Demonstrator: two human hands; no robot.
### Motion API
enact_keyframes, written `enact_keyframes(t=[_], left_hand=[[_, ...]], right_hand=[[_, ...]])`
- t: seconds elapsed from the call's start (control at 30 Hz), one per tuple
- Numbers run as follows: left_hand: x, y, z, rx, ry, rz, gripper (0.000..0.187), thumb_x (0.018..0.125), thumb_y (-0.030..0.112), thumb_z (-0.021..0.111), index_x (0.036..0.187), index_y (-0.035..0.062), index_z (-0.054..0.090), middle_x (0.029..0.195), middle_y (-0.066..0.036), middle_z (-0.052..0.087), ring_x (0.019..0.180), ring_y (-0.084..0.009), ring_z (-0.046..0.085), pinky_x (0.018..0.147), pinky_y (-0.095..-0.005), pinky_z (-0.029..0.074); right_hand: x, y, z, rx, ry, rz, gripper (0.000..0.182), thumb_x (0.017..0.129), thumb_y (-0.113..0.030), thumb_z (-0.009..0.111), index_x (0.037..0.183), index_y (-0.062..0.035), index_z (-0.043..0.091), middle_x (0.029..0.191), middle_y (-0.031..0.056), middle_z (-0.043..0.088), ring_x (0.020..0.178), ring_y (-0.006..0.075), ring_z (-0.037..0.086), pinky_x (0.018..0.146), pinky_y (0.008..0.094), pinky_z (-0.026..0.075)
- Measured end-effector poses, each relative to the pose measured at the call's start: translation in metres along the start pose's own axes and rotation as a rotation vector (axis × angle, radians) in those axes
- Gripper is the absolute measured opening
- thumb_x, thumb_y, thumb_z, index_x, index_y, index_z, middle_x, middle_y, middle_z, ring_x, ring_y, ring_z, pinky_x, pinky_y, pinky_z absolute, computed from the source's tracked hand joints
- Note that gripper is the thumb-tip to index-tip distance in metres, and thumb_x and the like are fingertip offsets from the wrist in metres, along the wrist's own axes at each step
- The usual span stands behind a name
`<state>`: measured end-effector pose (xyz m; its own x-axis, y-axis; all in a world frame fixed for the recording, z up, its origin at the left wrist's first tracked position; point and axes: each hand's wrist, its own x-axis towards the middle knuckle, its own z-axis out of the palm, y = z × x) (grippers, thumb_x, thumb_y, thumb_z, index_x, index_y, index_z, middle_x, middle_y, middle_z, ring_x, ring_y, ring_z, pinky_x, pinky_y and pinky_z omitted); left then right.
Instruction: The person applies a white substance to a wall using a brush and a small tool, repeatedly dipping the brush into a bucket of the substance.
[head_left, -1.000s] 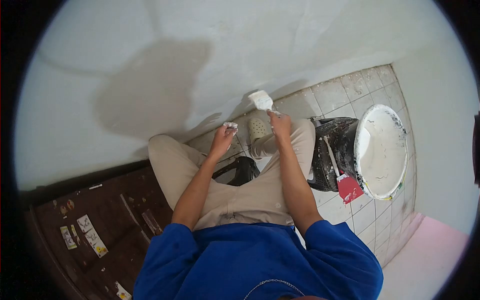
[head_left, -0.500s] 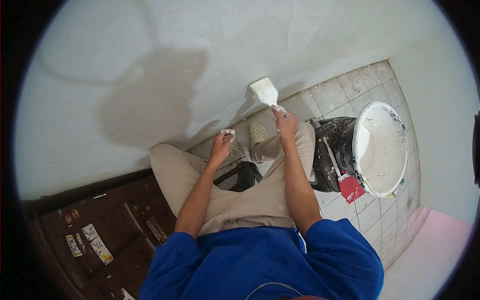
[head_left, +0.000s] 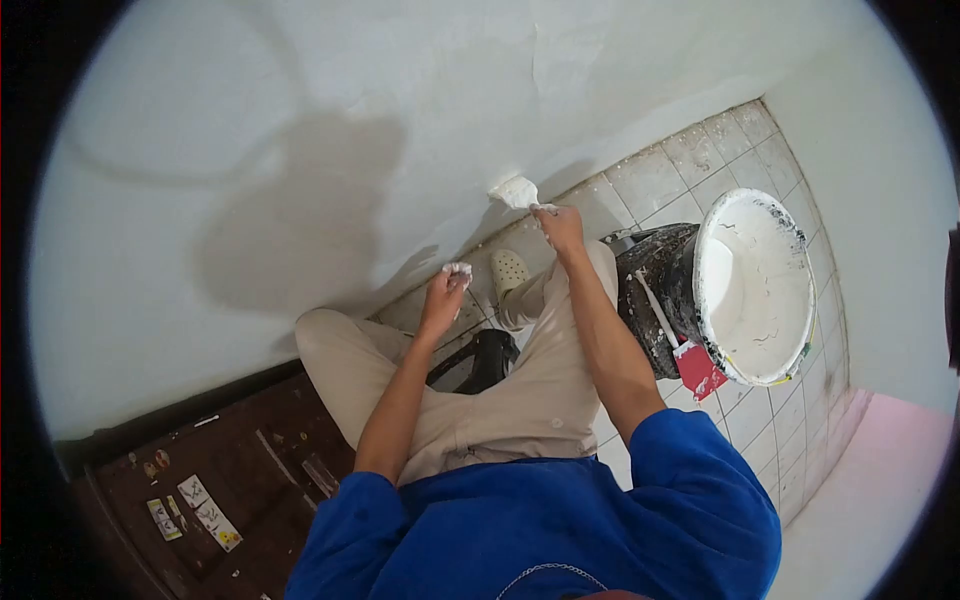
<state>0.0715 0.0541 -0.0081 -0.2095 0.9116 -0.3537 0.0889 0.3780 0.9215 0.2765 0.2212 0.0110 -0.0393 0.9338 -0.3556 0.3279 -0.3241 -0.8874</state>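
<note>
My right hand [head_left: 562, 230] is closed round the handle of a wide paintbrush [head_left: 516, 192]. The brush is covered in white, and its tip rests against or very close to the low part of the pale wall [head_left: 440, 130]. Over my lap, my left hand [head_left: 445, 297] is curled, with white smears on its fingers; whatever it may hold is hidden. To the right of my knee, a large bucket [head_left: 708, 250] with a paint-crusted rim contains white paint [head_left: 765, 300].
Beside the bucket is a red-bladed tool with a pale handle [head_left: 699, 370]. A dark brown wooden panel with stickers [head_left: 250, 480] lies at lower left. Spattered floor tiles [head_left: 690, 160] run along the wall. A dark object [head_left: 490, 358] sits between my legs.
My right hand has moved slightly up and left, and the paintbrush has swung leftward and flatter against the wall. The left hand stays nearly still. The view has shifted a little.
</note>
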Motion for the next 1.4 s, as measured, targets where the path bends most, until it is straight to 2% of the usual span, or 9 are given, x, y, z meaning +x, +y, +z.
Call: enact_keyframes(t=[0.2, 0.4, 0.5, 0.7, 0.9, 1.0, 1.2, 1.3, 1.4], left_hand=[[0.002, -0.038, 0.004, 0.007, 0.012, 0.046, 0.023, 0.089, 0.010, 0.052, 0.107, -0.0038, 0.058, 0.090, -0.008, 0.065, 0.073, -0.0115, 0.057, 0.063, -0.0261, 0.044], [-0.001, -0.030, 0.001, 0.072, 0.009, -0.071, 0.026, 0.088, 0.010, 0.052, 0.109, -0.0040, 0.057, 0.094, -0.009, 0.065, 0.082, -0.0150, 0.060, 0.073, -0.0279, 0.046], [0.001, -0.033, 0.001, 0.024, 0.003, -0.049, 0.026, 0.089, 0.011, 0.052, 0.110, -0.0041, 0.057, 0.096, -0.009, 0.065, 0.084, -0.0150, 0.060, 0.076, -0.0281, 0.046], [0.015, -0.034, 0.005, -0.089, -0.013, -0.006, 0.025, 0.090, 0.012, 0.054, 0.109, -0.0036, 0.057, 0.096, -0.006, 0.063, 0.085, -0.0128, 0.058, 0.076, -0.0276, 0.045], [0.013, -0.022, 0.014, -0.055, -0.074, -0.006, 0.024, 0.090, 0.014, 0.055, 0.107, -0.0033, 0.058, 0.093, -0.005, 0.062, 0.083, -0.0109, 0.057, 0.073, -0.0262, 0.045], [0.010, -0.025, 0.023, -0.088, -0.055, 0.000, 0.023, 0.091, 0.013, 0.055, 0.106, -0.0027, 0.058, 0.091, -0.004, 0.062, 0.082, -0.0102, 0.057, 0.072, -0.0256, 0.044], [0.010, -0.022, 0.022, -0.134, -0.060, -0.061, 0.023, 0.091, 0.015, 0.054, 0.107, -0.0013, 0.058, 0.088, -0.003, 0.061, 0.076, -0.0085, 0.054, 0.066, -0.0246, 0.043], [0.010, -0.026, 0.020, -0.143, -0.058, -0.112, 0.023, 0.091, 0.015, 0.054, 0.108, -0.0007, 0.059, 0.087, -0.002, 0.061, 0.073, -0.0075, 0.052, 0.062, -0.0239, 0.041], [0.017, -0.019, 0.025, -0.108, -0.071, -0.049, 0.023, 0.091, 0.014, 0.054, 0.108, -0.0004, 0.059, 0.088, -0.002, 0.061, 0.074, -0.0082, 0.053, 0.064, -0.0240, 0.042]], right_hand=[[-0.025, -0.011, -0.020, 0.381, 0.038, 0.060, 0.030, 0.080, -0.028, 0.070, 0.068, -0.0004, 0.065, 0.053, 0.0004, 0.053, 0.046, 0.0118, 0.046, 0.045, 0.0300, 0.035], [0.004, 0.013, 0.004, -0.240, 0.116, 0.029, 0.030, 0.079, -0.027, 0.069, 0.071, 0.0018, 0.067, 0.056, 0.0015, 0.056, 0.049, 0.0137, 0.050, 0.048, 0.0320, 0.038], [0.014, 0.014, 0.002, -0.051, 0.104, -0.001, 0.020, 0.081, -0.024, 0.069, 0.072, -0.0071, 0.068, 0.055, -0.0035, 0.051, 0.046, 0.0087, 0.042, 0.045, 0.0263, 0.031], [-0.030, -0.034, -0.050, 0.588, 0.066, 0.112, 0.026, 0.079, -0.026, 0.071, 0.079, -0.0004, 0.068, 0.060, -0.0015, 0.054, 0.047, 0.0100, 0.043, 0.046, 0.0264, 0.032], [0.023, -0.001, -0.068, 0.017, 0.056, 0.165, 0.024, 0.078, -0.021, 0.072, 0.063, -0.0054, 0.061, 0.052, -0.0012, 0.048, 0.043, 0.0085, 0.038, 0.042, 0.0277, 0.027], [0.045, 0.006, -0.041, 0.050, 0.063, 0.104, 0.032, 0.072, -0.026, 0.073, 0.058, -0.0001, 0.062, 0.053, 0.0060, 0.055, 0.046, 0.0116, 0.049, 0.045, 0.0284, 0.035], [0.001, -0.030, -0.068, 0.315, 0.064, 0.077, 0.034, 0.072, -0.027, 0.073, 0.059, 0.0023, 0.062, 0.052, 0.0085, 0.055, 0.045, 0.0161, 0.050, 0.046, 0.0319, 0.037], [-0.007, -0.036, -0.082, 0.137, 0.065, 0.129, 0.028, 0.076, -0.020, 0.073, 0.058, -0.0042, 0.057, 0.051, -0.0016, 0.047, 0.041, 0.0068, 0.036, 0.040, 0.0262, 0.025], [0.035, -0.001, -0.063, 0.029, 0.082, 0.148, 0.026, 0.076, -0.019, 0.073, 0.061, -0.0033, 0.059, 0.052, -0.0015, 0.048, 0.043, 0.0065, 0.038, 0.041, 0.0262, 0.026]])
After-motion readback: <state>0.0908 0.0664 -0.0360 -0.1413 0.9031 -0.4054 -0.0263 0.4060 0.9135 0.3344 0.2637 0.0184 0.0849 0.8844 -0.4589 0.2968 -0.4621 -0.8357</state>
